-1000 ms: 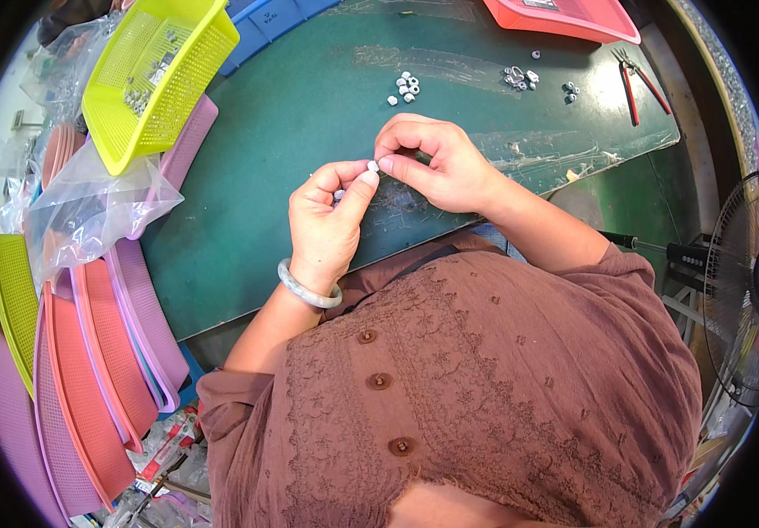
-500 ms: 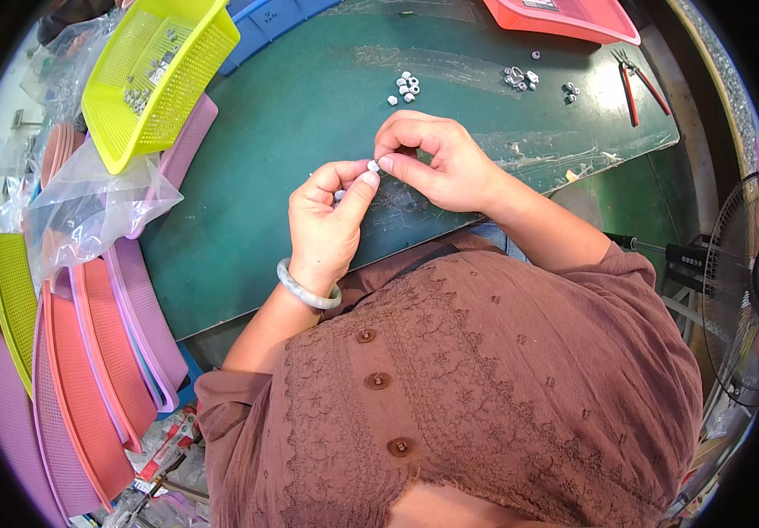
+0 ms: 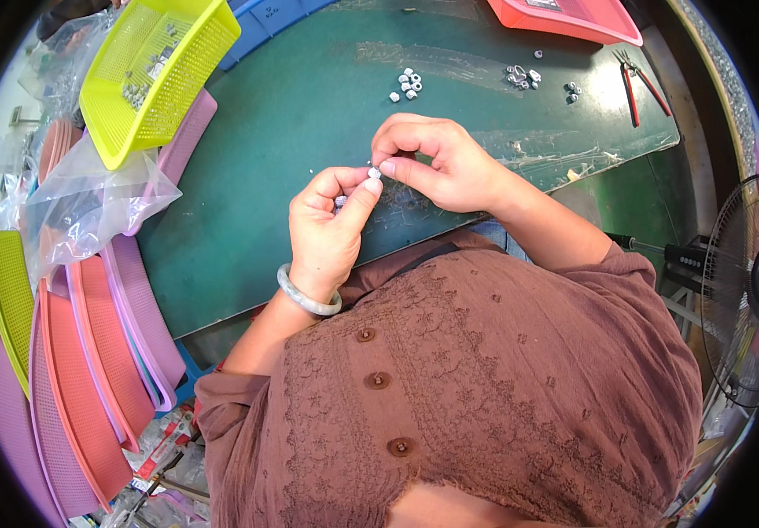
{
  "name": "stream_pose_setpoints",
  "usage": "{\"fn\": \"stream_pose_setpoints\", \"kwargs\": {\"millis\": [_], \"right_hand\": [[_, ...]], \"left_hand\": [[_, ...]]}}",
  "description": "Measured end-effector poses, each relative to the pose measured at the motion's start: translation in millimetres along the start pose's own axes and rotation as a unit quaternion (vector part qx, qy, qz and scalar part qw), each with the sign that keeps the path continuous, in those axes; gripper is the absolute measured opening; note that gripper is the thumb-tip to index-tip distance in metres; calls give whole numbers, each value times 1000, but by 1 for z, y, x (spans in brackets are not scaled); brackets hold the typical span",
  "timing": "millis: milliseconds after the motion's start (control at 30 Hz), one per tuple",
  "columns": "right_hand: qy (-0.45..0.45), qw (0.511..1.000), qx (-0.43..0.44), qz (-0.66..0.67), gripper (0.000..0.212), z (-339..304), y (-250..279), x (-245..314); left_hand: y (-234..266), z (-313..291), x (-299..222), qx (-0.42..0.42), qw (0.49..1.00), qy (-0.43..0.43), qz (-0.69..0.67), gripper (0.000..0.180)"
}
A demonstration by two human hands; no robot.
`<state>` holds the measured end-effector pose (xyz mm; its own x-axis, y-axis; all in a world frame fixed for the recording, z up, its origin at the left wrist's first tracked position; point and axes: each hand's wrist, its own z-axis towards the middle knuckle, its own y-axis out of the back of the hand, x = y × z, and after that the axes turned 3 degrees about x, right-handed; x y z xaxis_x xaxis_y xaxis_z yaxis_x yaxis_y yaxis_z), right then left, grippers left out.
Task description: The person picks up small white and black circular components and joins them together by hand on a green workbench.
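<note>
Nothing has shifted: left hand [image 3: 331, 231] and right hand [image 3: 437, 163] each pinch a small white bead [image 3: 374, 173]; keep both grips steady above the tabletop [image 3: 291, 114].

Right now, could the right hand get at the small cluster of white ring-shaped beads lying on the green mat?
Probably yes: the bead cluster lies on open green mat just beyond the right hand, nothing between. But its fingertips pinch a tiny white piece with the left hand.
</note>
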<state>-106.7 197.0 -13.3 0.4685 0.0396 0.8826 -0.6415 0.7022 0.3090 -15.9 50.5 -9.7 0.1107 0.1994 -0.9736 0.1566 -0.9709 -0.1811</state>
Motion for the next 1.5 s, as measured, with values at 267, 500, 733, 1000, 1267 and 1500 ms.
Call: {"fn": "stream_pose_setpoints", "kwargs": {"millis": [267,500,733,1000,1267,1500], "right_hand": [[16,1000,5,-9,2,0,1,2],[72,997,-16,-29,5,0,1,7],[74,996,-31,-30,7,-1,0,6],[65,997,-27,-28,6,-4,0,7],[81,995,-39,-49,8,-5,-1,4],[97,992,-43,-71,9,-3,-1,5]], "left_hand": [[0,-1,0,10,1000,-3,-5,7],[1,-2,0,26,999,13,-18,8],[3,-1,5,13,998,-36,57,11],[5,1,10,16,983,-132,125,14],[4,1,11,20,988,-115,106,19],[3,0,10,14,988,-120,92,20]]}}
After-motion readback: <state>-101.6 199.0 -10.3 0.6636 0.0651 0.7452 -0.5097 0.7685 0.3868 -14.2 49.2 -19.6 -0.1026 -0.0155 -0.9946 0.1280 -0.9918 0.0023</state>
